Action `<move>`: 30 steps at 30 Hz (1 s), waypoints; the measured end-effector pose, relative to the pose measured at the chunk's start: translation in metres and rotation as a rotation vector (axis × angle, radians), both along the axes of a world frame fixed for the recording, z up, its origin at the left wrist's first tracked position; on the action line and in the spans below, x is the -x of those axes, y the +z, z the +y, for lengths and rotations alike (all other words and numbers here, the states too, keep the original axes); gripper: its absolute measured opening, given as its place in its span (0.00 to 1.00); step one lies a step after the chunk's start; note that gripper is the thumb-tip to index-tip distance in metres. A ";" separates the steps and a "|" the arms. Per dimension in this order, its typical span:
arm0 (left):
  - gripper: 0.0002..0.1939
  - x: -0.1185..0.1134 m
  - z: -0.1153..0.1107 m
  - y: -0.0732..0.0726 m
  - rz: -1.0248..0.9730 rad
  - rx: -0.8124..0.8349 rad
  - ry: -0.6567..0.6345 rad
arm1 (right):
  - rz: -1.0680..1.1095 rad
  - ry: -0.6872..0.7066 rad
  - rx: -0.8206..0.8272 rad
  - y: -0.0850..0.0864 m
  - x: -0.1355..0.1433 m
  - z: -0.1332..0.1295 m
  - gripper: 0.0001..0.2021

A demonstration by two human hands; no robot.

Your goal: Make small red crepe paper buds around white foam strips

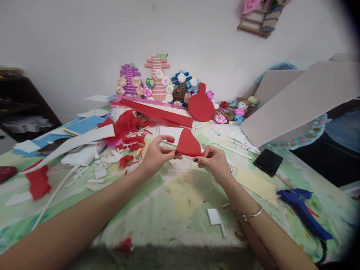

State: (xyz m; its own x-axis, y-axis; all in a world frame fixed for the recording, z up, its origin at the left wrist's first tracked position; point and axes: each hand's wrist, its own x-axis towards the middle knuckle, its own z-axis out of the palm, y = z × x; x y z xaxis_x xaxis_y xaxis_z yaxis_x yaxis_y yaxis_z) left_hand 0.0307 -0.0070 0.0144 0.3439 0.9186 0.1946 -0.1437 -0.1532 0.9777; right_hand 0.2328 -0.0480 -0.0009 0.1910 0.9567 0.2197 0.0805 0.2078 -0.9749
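Note:
In the middle of the head view, a red paper piece [189,143], slanting at its top right, is held up above the table. My left hand [157,154] pinches its lower left corner between thumb and fingers. The lower right corner is gripped by my right hand [215,160], whose thumb lies along the bottom edge. Behind the piece a white sheet [170,132] partly shows. A gold-coloured curved thing beside my right wrist is mostly hidden. Farther back, a red round shape with a short neck [201,107] leans upright.
Red scraps [126,123] and white offcuts [108,161] litter the left side. A blue glue gun [305,212] lies at the right, near a black flat square [268,162] and cream paper [255,183]. Decorated stick crafts [157,80] stand against the wall; a large grey board [298,101] leans right.

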 end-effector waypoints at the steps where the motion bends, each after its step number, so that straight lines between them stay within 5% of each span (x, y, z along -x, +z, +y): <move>1: 0.23 0.000 0.000 0.000 -0.008 0.002 0.000 | 0.003 0.000 -0.001 0.001 0.000 0.000 0.22; 8: 0.22 0.001 0.003 0.000 -0.046 0.010 -0.005 | 0.151 0.034 0.025 0.004 0.003 -0.003 0.20; 14: 0.21 0.001 0.004 -0.003 0.123 0.008 -0.042 | 0.183 0.053 -0.057 0.006 0.003 -0.003 0.19; 19: 0.23 0.004 0.008 -0.007 0.277 -0.343 0.153 | 0.074 0.222 -0.054 0.012 0.001 -0.009 0.16; 22: 0.28 0.004 0.003 -0.003 0.373 -0.527 -0.030 | 0.019 0.404 -0.012 0.012 0.006 -0.013 0.15; 25: 0.16 0.003 -0.004 0.001 0.435 -0.516 -0.260 | -0.051 0.478 -0.007 0.011 0.009 -0.015 0.15; 27: 0.07 0.002 -0.005 0.000 0.481 -0.458 -0.304 | -0.114 0.442 -0.045 0.012 0.005 -0.013 0.14; 30: 0.09 0.001 -0.001 -0.003 0.431 -0.263 -0.242 | -0.379 0.145 -0.104 0.017 -0.016 -0.007 0.10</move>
